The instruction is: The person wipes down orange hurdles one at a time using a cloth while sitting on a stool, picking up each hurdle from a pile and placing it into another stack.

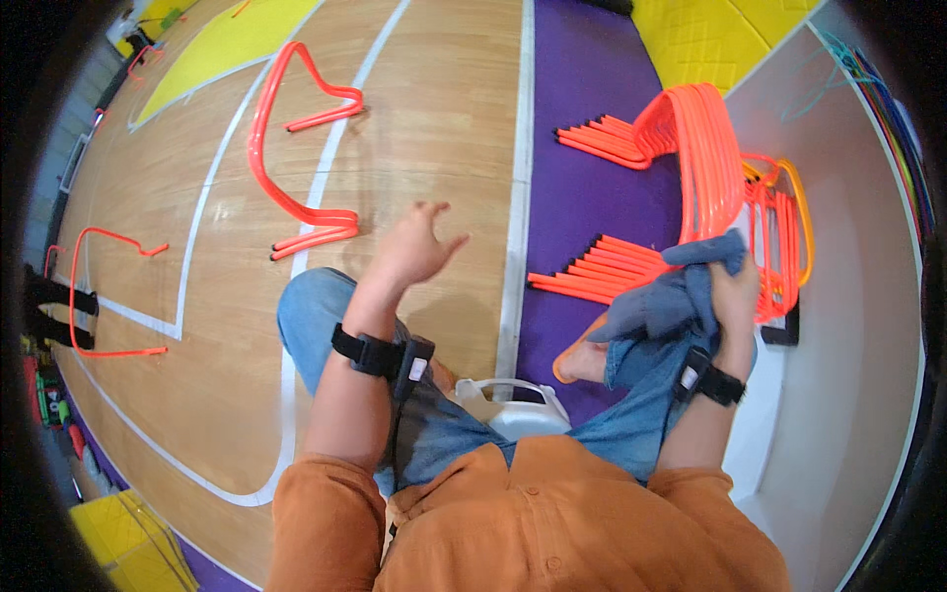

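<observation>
My right hand (735,296) grips a crumpled blue-grey cloth (658,300), which hangs over my right knee. Just past it, on purple flooring, a row of nested orange plastic training hurdles (706,163) stands with black-capped feet pointing left. Held over the wooden floor with fingers apart, my left hand (416,248) has nothing in it. Nearest to that hand are two orange hurdles (259,144) set close together on the wood, apart from my fingers. The cloth and my right hand cover the near end of the nested row.
Between my legs is a white plastic object with a handle (529,418). More orange and yellow hurdles (795,222) lean by a pale panel (851,296) at right. A single hurdle (74,296) stands far left, beside a person's dark-clothed legs (59,311).
</observation>
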A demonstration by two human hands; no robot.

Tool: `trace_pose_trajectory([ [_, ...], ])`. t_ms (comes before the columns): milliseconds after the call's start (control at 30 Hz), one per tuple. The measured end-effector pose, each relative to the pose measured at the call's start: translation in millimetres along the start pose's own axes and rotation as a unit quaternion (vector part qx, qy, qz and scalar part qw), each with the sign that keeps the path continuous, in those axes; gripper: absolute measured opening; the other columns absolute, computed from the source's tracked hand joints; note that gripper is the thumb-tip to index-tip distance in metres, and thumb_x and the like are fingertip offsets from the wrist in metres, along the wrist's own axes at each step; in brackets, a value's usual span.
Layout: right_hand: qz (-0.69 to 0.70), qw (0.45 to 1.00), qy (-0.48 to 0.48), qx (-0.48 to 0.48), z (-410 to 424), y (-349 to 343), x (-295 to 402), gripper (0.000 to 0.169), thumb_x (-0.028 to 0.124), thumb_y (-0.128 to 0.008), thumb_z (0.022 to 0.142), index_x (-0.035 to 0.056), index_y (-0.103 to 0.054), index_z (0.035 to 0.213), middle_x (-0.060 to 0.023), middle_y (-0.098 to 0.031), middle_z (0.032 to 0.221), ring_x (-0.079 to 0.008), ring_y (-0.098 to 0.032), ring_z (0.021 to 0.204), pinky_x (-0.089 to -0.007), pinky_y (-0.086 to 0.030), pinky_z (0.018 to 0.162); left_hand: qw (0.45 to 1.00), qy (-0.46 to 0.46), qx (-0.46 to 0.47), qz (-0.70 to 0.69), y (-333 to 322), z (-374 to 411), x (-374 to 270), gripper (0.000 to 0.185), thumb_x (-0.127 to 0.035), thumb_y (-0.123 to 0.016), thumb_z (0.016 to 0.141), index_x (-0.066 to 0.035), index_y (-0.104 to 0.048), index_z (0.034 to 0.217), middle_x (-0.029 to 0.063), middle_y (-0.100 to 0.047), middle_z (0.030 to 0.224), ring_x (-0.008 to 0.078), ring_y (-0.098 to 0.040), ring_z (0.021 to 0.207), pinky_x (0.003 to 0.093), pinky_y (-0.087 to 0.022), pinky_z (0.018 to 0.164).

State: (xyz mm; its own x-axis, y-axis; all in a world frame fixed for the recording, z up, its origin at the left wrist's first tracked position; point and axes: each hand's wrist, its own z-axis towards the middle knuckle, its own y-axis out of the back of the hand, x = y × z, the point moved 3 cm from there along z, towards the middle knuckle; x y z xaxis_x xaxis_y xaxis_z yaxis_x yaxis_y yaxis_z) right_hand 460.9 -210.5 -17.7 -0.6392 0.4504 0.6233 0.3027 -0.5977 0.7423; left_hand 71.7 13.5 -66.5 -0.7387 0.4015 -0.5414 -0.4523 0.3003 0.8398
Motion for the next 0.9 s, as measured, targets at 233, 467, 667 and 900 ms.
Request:
trace_pose_trajectory([
  [233,0.373,0.911,0.036,0.170,-20.7,-16.3,114.6,0.025,0.010,-0.055,0.088,0.0003,-0.062,0.111,-0.0070,-0.065,0.105,-0.0172,-0.060,0.096,-0.0322,-0.046,0.091,0.949,0.169,-0.264,-0.033,86.5,54.6,103.0,0.075,-0.039,-0.077,0.073,0.008,-0.050,0.126,0.0303,-0.052,0.124,0.0384,-0.051,0.117,0.0421,-0.043,0.098],
  [467,0.338,0.858,0.084,0.378,-60.8,-96.1,162.6,0.031,-0.003,-0.066,0.079,0.0003,-0.059,0.109,-0.0042,-0.063,0.101,-0.0135,-0.059,0.097,-0.0300,-0.047,0.089,0.868,0.331,-0.370,-0.024,118.1,70.5,226.1,0.073,-0.033,-0.076,0.074,0.008,-0.045,0.127,0.0310,-0.047,0.127,0.0414,-0.043,0.124,0.0424,-0.037,0.104],
  [667,0.327,0.849,0.078,0.408,-62.1,-127.2,166.0,0.025,0.002,-0.067,0.080,0.0003,-0.058,0.103,-0.0060,-0.065,0.093,-0.0135,-0.060,0.090,-0.0303,-0.048,0.083,0.872,0.386,-0.299,-0.024,107.7,68.3,221.6,0.062,-0.029,-0.075,0.076,0.006,-0.047,0.118,0.0267,-0.051,0.122,0.0391,-0.047,0.119,0.0432,-0.043,0.098],
  [900,0.314,0.842,0.072,0.432,-63.8,-142.0,168.1,0.023,0.000,-0.065,0.079,0.0001,-0.059,0.101,-0.0061,-0.065,0.091,-0.0136,-0.061,0.087,-0.0303,-0.049,0.080,0.826,0.413,-0.381,0.045,108.9,69.6,219.7,0.057,-0.029,-0.074,0.077,0.003,-0.048,0.116,0.0229,-0.055,0.119,0.0344,-0.053,0.113,0.0425,-0.046,0.093],
])
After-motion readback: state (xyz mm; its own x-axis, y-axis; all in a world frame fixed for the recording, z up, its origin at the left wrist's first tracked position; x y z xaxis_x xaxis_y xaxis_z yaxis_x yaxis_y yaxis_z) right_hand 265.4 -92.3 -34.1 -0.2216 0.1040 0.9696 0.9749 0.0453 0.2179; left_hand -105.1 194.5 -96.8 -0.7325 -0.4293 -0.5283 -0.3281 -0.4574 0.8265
